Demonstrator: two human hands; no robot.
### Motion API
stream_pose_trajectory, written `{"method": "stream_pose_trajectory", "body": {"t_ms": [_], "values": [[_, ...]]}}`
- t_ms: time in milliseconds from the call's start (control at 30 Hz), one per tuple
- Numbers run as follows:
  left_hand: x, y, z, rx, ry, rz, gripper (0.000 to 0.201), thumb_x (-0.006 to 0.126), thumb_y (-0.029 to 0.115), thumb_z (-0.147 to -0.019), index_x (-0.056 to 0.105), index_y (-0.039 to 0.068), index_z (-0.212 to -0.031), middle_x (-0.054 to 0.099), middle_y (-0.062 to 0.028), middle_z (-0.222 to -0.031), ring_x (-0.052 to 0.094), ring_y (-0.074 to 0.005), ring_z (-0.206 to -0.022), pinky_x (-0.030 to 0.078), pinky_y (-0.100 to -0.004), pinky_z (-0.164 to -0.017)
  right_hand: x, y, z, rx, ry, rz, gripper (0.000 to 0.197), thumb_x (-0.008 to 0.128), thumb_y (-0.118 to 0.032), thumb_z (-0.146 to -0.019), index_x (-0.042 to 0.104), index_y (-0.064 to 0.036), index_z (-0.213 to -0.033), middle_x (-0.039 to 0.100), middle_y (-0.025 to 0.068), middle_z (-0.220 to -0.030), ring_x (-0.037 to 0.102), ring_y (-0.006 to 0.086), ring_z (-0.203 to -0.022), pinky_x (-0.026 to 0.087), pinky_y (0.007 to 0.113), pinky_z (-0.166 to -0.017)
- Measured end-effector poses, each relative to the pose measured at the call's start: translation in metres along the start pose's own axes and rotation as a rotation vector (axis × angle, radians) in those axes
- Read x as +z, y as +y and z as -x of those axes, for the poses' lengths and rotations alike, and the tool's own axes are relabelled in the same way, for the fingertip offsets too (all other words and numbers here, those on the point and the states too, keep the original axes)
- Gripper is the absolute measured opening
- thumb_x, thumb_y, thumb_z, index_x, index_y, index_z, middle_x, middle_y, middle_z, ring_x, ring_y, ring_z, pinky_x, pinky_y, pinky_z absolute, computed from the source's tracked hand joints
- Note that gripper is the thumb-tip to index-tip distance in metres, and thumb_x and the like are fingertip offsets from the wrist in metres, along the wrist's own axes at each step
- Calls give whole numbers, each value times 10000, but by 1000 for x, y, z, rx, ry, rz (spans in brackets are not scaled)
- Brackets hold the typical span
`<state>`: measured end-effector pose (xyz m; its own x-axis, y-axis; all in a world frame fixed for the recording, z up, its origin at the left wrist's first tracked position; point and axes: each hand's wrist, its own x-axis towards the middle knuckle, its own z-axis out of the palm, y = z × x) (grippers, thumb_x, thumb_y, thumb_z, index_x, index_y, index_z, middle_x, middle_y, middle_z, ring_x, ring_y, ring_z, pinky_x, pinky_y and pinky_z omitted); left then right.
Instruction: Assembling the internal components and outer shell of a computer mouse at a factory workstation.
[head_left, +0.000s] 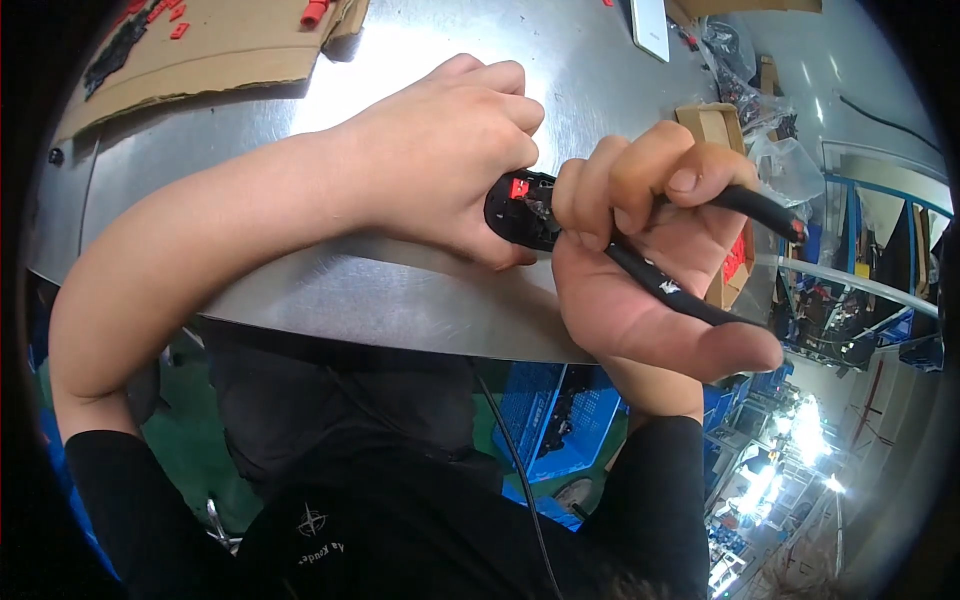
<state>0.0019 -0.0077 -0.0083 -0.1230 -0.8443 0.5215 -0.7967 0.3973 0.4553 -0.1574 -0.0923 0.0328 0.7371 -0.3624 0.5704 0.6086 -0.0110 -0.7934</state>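
Note:
My left hand (470,130) is closed around a black plastic housing (508,212) with rounded ends, pressed down near the front of the metal table. A small red part (519,188) sits inside the housing. My right hand (640,220) grips pliers by their black handles (672,290), worn in spots, one handle crossing the palm and the other under the curled fingers. The metal jaws, partly covered by my right fingers, reach into the housing beside the red part. Whether they pinch anything cannot be made out.
The metal table (350,300) ends close in front of me. Cardboard (220,60) with red pieces lies far left; a phone-like white slab (649,30) at the back. An open cardboard box (712,118) with red parts stands right, near plastic bags. A blue crate (585,440) is below the table.

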Motion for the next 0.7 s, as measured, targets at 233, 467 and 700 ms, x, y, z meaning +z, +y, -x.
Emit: {"method": "stream_pose_trajectory", "body": {"t_ms": [233,467,700], "values": [[3,-1,3,-32,26,-13,456,845,443,-643,616,51,-697,553,-86,-847,532,-291,-904,439,-420,-838,-9,-7,-5,109,-11,0,933,601,-954,-710,503,-147,-1167,439,49,-910,419,169,-670,345,329,-635],[-5,4,-2,-85,-60,-68,512,769,532,-721,729,21,-720,641,-101,-832,597,-279,-981,468,-399,-917,-18,-7,-6,37,-84,-36,929,585,-932,-753,521,-137,-1228,439,57,-916,430,179,-671,356,339,-612],[-5,5,-3,-96,-78,-96,522,762,546,-730,737,24,-728,642,-96,-829,600,-270,-982,470,-391,-919,-15,-3,-4,-13,-80,11,931,581,-934,-756,504,-135,-1229,439,57,-920,430,180,-676,357,348,-612]]}}
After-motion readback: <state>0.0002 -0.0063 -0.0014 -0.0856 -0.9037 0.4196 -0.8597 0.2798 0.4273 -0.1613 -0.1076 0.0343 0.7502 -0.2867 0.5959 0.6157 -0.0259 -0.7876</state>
